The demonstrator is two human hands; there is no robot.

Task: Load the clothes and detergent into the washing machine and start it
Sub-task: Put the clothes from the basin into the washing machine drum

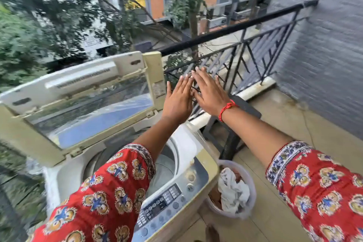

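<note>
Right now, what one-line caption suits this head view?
Both open hands, left and right, held out above the open-lidded cream top-loading washing machine; round plastic laundry basket waits beside it.

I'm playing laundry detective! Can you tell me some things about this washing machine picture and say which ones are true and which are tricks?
1. The washing machine lid is closed. False: it stands open.
2. Both hands, left and right, hold nothing. True.
3. The clothes are in the drum. False: they lie in the basket on the floor beside the machine.
4. A red thread is tied round the right wrist. True.
5. The sleeves are plain blue. False: red with a pattern.
</note>
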